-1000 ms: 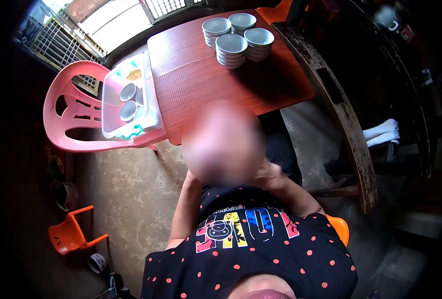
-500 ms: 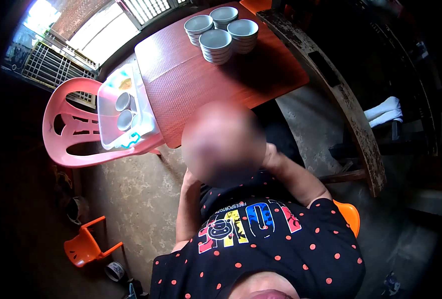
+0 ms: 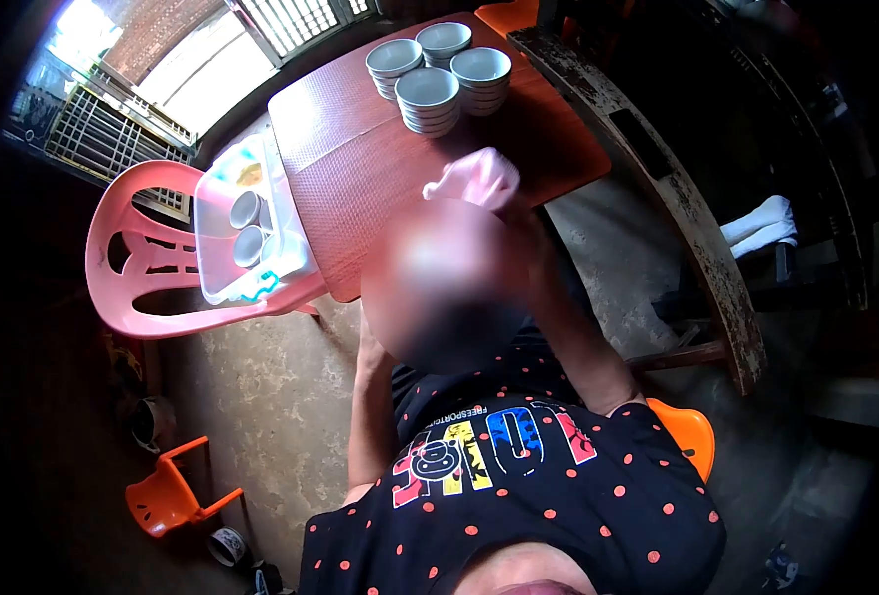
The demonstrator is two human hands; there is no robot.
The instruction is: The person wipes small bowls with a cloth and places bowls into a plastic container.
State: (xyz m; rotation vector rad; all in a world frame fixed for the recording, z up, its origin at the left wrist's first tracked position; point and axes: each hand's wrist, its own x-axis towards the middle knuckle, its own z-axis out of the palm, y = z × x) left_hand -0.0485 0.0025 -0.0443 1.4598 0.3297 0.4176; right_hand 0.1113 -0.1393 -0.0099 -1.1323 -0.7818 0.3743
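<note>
A round blur covers the middle of the view and hides most of both hands. My left hand (image 3: 371,347) shows only its wrist edge at the blur's lower left, so its fingers and anything in them are hidden. At the blur's upper right, my right hand (image 3: 527,236) is in shadow, mostly covered. A crumpled pink cloth (image 3: 477,178) sticks up from it over the table's near edge, apparently gripped. Beyond the cloth, several stacks of white bowls (image 3: 428,104) stand on the red-brown table (image 3: 345,188).
Left of the table, a pink plastic chair (image 3: 122,258) bears a clear plastic tub (image 3: 216,268) with white bowls (image 3: 248,246) inside. A worn wooden bench (image 3: 692,213) runs along the right. An orange chair (image 3: 167,501) is on the floor at lower left.
The pink cloth has come into sight above the blur, toward the table. My right forearm has moved forward and into shadow. The bowl stacks stay put.
</note>
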